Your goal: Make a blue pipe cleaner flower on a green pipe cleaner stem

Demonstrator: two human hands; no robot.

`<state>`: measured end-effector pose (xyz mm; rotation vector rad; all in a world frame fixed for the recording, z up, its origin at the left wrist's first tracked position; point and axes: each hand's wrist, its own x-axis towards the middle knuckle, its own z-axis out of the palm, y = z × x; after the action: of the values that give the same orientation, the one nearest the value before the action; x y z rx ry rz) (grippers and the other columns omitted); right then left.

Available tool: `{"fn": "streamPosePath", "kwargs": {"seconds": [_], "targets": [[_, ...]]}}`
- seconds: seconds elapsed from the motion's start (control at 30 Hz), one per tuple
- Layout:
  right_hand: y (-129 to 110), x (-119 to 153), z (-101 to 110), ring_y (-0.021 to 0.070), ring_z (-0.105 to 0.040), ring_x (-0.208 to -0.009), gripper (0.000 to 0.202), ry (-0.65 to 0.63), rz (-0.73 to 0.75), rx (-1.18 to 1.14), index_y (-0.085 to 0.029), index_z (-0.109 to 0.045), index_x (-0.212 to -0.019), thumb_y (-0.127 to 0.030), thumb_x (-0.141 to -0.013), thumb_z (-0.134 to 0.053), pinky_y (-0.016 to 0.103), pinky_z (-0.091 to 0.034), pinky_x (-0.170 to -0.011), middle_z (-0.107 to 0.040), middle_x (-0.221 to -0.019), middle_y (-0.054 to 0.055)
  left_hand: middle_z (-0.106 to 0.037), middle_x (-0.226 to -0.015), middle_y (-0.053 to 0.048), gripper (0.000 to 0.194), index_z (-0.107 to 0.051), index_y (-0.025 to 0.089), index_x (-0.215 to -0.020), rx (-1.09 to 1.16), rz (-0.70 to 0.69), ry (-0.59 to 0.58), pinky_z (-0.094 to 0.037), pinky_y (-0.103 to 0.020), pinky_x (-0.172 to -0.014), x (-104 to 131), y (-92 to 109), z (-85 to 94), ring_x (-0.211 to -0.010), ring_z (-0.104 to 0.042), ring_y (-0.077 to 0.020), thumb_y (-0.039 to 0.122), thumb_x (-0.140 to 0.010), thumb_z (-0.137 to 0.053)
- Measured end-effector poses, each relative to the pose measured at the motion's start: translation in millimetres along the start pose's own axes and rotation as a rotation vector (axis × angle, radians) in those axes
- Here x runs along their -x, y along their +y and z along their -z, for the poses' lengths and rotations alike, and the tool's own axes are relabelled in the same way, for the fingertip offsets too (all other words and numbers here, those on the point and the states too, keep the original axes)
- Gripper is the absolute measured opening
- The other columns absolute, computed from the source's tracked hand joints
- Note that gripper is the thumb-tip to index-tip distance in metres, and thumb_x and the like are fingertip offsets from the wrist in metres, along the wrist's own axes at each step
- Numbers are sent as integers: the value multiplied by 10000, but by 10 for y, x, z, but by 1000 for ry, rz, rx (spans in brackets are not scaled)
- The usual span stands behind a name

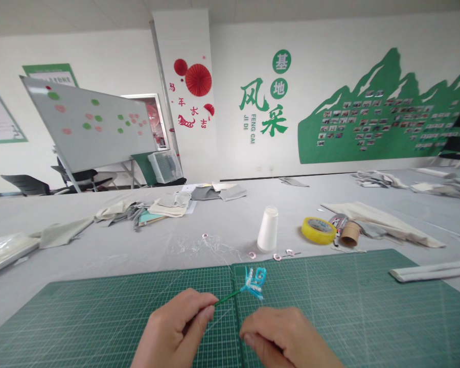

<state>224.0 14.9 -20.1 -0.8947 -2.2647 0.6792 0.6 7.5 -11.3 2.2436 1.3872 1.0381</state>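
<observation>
Your left hand (176, 324) pinches the stem (228, 297), seemingly to steady the flower (254, 284); your right hand (281, 329) curls, contents unclear. Next calls for a still stem.

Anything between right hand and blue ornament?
Nothing visible: the right hand sits below the blue ornament in the picture, only bare cutting mat showing between them. The left hand holds the green stem.
</observation>
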Motion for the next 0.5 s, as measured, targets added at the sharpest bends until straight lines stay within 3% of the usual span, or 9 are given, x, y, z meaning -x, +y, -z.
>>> {"fn": "streamPosePath", "kwargs": {"seconds": [0.27, 0.5], "targets": [[63, -4, -32, 139, -544, -575, 265, 20, -88, -106, -194, -646, -685, -229, -896, -489, 233, -415, -567, -602, -598, -16, -683, -720, 36, 143, -729, 272, -884, 203, 80, -85, -488, -186, -618, -26, 59, 56, -664, -646, -125, 233, -894, -591], [148, -20, 34, 149, -545, -593, 225, 32, -194, -218, -190, -675, -669, -260, -858, -577, 246, -406, -570, -647, -627, 3, -684, -687, 4, 152, -739, 222, -859, 197, -125, -284, -450, -178, -607, -58, 82, 98, -645, -636, -123, 190, -882, -593]]}}
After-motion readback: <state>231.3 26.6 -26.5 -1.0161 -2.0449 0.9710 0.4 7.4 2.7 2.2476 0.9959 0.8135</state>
